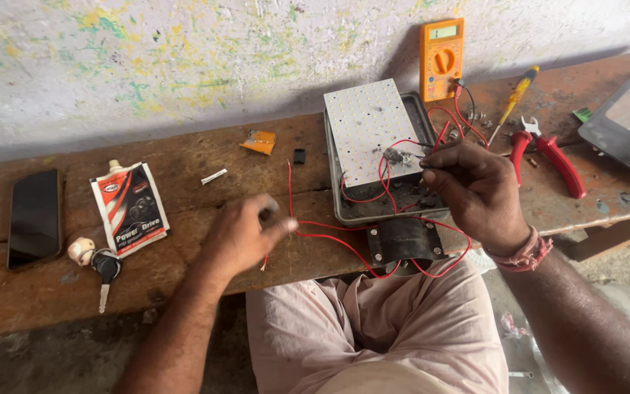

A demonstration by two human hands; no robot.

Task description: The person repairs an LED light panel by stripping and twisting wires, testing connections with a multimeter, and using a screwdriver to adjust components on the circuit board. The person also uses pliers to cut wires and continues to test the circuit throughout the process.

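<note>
Wires (344, 241), thin and red, run across the wooden surface (184, 168) from a white LED panel (366, 128) that lies in a shallow grey tray (344, 208) near the wall. Right hand (475, 186) hovers over the tray's near corner, its fingertips pinched together on a thin dark lead beside a small component on the panel. Left hand (246, 233) is blurred, lying on the surface with fingers curled around a red wire end and something small and pale; exactly what it holds cannot be told. A black cylindrical part (402, 241) sits at the surface's front edge, just below the tray, with wires looping round it.

Behind the tray an orange multimeter (441, 58) leans on the wall. Right of it lie a yellow-handled screwdriver (517, 95) and red-handled pliers (548, 153). Further left are a red-and-white sachet (129, 208), a key (105, 270) and a dark phone (34, 217).
</note>
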